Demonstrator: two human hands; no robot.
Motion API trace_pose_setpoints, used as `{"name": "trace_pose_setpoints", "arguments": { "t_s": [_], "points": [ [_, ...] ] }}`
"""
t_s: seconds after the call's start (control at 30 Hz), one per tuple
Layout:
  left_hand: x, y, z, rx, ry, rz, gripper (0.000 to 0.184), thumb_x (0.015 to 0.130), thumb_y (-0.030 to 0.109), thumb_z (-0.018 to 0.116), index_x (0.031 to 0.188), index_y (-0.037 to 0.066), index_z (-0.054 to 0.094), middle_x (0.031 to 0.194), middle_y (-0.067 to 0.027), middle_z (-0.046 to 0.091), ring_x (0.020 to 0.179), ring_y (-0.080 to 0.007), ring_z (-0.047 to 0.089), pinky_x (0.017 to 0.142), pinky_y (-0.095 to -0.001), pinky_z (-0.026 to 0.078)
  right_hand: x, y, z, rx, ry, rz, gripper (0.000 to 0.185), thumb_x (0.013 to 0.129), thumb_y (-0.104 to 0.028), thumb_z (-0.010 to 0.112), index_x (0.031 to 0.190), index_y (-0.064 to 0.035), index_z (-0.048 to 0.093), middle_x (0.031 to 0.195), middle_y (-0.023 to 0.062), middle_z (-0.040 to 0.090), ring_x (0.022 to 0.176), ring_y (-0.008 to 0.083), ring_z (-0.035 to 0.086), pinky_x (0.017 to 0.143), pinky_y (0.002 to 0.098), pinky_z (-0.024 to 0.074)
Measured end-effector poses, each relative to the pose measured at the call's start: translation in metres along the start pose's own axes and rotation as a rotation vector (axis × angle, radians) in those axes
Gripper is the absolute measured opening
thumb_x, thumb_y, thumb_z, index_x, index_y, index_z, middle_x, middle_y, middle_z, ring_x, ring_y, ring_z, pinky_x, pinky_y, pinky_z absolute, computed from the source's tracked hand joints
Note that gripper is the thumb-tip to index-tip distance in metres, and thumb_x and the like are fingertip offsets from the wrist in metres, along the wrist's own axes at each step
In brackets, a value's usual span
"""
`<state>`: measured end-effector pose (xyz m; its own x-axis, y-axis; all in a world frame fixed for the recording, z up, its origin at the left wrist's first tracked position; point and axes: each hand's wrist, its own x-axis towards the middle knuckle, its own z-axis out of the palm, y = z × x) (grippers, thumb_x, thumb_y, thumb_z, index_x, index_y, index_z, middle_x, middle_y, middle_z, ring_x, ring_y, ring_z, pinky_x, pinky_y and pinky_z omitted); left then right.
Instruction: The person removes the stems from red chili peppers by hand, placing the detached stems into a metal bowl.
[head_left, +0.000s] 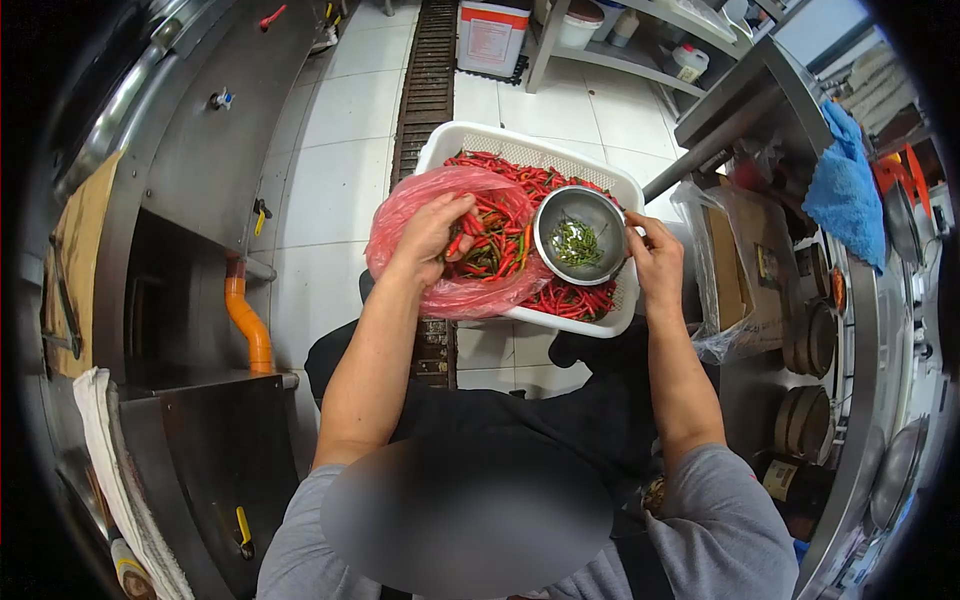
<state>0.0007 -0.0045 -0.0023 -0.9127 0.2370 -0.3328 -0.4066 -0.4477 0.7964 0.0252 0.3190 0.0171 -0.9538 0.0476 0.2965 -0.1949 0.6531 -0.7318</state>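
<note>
Red chillies, some of them green, fill an open pink plastic bag [400,205] on the left part of a white basket [625,185]. My left hand [432,235] is at the bag's left side, its fingers curled among the chillies [495,235] at the opening; what they hold is hard to make out. My right hand [655,250] grips the right rim of a metal bowl [607,232]. Small green stems [575,242] lie inside the bowl. More red chillies [575,300] lie in the basket under and around the bag and bowl.
A floor drain grate [425,85] runs beyond the basket. Steel cabinets and an orange pipe [245,318] stand at left. At right are a plastic-wrapped cardboard box [735,265], a blue cloth [845,190] and a steel counter. A white-and-orange container [492,38] stands ahead.
</note>
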Motion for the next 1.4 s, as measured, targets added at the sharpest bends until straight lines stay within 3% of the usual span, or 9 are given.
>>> {"name": "trace_pose_setpoints", "arguments": {
  "t_s": [0.2,0.3,0.4,0.47,0.57,0.77,1.07,1.13,1.4],
  "points": [
    [0.023,0.028,0.010,-0.029,-0.008,-0.022,0.022,0.098,0.028,0.055,0.087,0.009,0.056,0.070,-0.0043,0.059,0.047,-0.0087,0.050,0.035,-0.0198,0.030,-0.019,0.020,-0.011,0.017,-0.051,0.092,0.025,0.086,-0.017,0.069,0.108,-0.0044,0.070,0.069,0.0155,0.066,0.060,0.0241,0.066,0.060,0.0342,0.0506],
    [0.055,0.053,0.034,0.075,-0.015,0.046,0.021,0.098,0.027,0.053,0.086,0.009,0.055,0.068,-0.0034,0.058,0.048,-0.0087,0.051,0.038,-0.0201,0.035,-0.015,0.024,-0.006,-0.068,-0.134,0.053,0.025,0.086,-0.025,0.070,0.104,-0.0072,0.072,0.075,0.0182,0.068,0.067,0.0314,0.068,0.064,0.0389,0.0521],
    [0.109,0.062,0.054,0.402,0.071,0.164,0.020,0.097,0.025,0.055,0.089,0.008,0.056,0.072,-0.0047,0.060,0.049,-0.0099,0.050,0.040,-0.0206,0.036,-0.014,0.028,0.000,-0.116,-0.130,-0.004,0.025,0.085,-0.032,0.070,0.093,-0.0094,0.074,0.076,0.0173,0.068,0.072,0.0359,0.067,0.068,0.0440,0.0527],
    [0.146,0.056,0.056,1.027,0.096,0.223,0.020,0.093,0.026,0.059,0.093,0.007,0.063,0.076,-0.0042,0.065,0.054,-0.0108,0.056,0.046,-0.0238,0.042,-0.014,0.031,-0.002,-0.208,-0.154,-0.004,0.025,0.084,-0.033,0.069,0.087,-0.0084,0.074,0.074,0.0165,0.068,0.071,0.0365,0.066,0.068,0.0457,0.0528],
    [0.169,0.051,0.051,1.814,-0.144,0.025,0.032,0.079,0.029,0.068,0.107,0.014,0.073,0.100,-0.0149,0.071,0.091,-0.0296,0.069,0.083,-0.0373,0.053,-0.014,0.033,-0.009,-0.227,-0.140,0.029,0.023,0.084,-0.030,0.070,0.088,-0.0078,0.075,0.078,0.0147,0.069,0.073,0.0347,0.067,0.068,0.0437,0.0527],
    [0.148,0.060,0.040,1.640,0.057,0.279,0.036,0.079,0.028,0.067,0.112,0.012,0.071,0.106,-0.0183,0.070,0.101,-0.0316,0.067,0.091,-0.0373,0.052,-0.018,0.043,-0.009,-0.189,-0.092,0.001,0.021,0.084,-0.025,0.070,0.086,-0.0053,0.074,0.079,0.0166,0.066,0.079,0.0349,0.065,0.074,0.0446,0.0505],
    [0.035,0.048,-0.013,2.052,0.385,-0.102,0.058,0.076,0.039,0.070,0.119,-0.001,0.063,0.120,-0.0250,0.063,0.113,-0.0365,0.061,0.098,-0.0418,0.048,-0.016,0.045,-0.015,-0.121,0.173,0.073,0.021,0.086,-0.023,0.067,0.085,-0.0037,0.074,0.081,0.0208,0.064,0.081,0.0388,0.063,0.075,0.0468,0.0489],
    [0.016,0.038,-0.023,1.917,0.570,-0.045,0.047,0.079,0.033,0.065,0.113,0.000,0.065,0.113,-0.0249,0.065,0.108,-0.0385,0.063,0.095,-0.0425,0.050,-0.019,0.049,-0.015,-0.115,0.172,0.034,0.020,0.087,-0.023,0.067,0.093,-0.0055,0.074,0.086,0.0189,0.065,0.084,0.0378,0.064,0.076,0.0459,0.0497],
    [0.009,0.049,-0.009,1.580,0.472,0.438,0.024,0.082,0.022,0.059,0.088,0.000,0.069,0.086,-0.0269,0.066,0.088,-0.0427,0.065,0.078,-0.0461,0.052,-0.036,0.026,-0.020,-0.133,0.246,0.027,0.028,0.086,-0.017,0.068,0.111,-0.0057,0.069,0.099,0.0130,0.064,0.079,0.0255,0.065,0.074,0.0384,0.0508]
  ]
}}
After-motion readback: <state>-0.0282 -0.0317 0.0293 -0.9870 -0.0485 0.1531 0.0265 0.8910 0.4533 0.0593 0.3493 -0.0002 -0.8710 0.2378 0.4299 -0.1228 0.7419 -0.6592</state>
